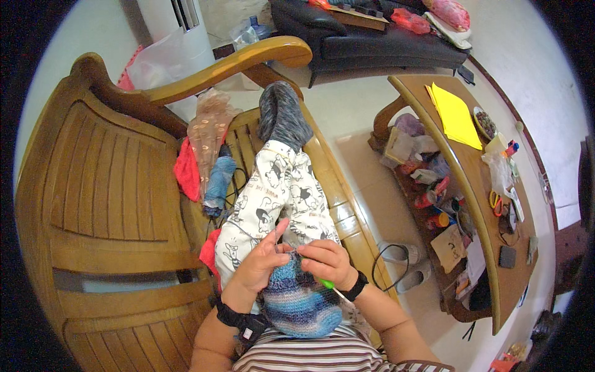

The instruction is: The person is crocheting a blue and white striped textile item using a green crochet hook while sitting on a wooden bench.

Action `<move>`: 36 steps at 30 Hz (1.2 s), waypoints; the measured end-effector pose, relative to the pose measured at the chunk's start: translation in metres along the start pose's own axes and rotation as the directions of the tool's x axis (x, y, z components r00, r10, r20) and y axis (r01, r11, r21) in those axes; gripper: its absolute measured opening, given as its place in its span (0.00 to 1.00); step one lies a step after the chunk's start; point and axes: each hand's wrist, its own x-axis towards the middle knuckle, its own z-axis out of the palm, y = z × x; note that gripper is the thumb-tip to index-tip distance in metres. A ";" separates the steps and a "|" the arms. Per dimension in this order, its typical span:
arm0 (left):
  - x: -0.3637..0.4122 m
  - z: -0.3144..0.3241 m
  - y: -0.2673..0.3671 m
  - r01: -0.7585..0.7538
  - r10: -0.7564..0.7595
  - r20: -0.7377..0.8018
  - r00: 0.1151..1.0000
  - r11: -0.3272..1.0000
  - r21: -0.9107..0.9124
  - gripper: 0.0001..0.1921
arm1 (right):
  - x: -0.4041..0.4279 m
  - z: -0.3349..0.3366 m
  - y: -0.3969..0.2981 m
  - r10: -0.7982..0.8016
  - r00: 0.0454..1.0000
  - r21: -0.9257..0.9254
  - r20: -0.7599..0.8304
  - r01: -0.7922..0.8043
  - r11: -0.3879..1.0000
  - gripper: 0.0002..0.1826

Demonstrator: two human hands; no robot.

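A striped blue, white and purple crocheted piece [300,300] lies in the lap against a striped shirt. My left hand [261,266] pinches its upper edge, index finger raised with a strand of yarn by it. My right hand [329,264] holds a crochet hook with a green grip [327,283] at the same edge; the hook's tip is hidden by the fingers. A skein of blue variegated yarn [220,182] rests on the wooden bench, left of the outstretched legs in printed trousers.
The slatted wooden bench [111,172] has a curved armrest [232,65]. Red cloth [187,169] lies beside the yarn. On the right, a wooden table [469,186] bears yellow sheets [453,116], orange-handled scissors [495,203] and a plastic bag [498,172]. Slippers [413,277] lie on the floor.
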 end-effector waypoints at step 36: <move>0.008 0.003 -0.019 -0.271 0.305 -0.002 0.952 0.849 0.454 0.39 | 0.010 -0.003 0.005 0.527 0.848 0.555 0.051 -0.463 0.691 0.06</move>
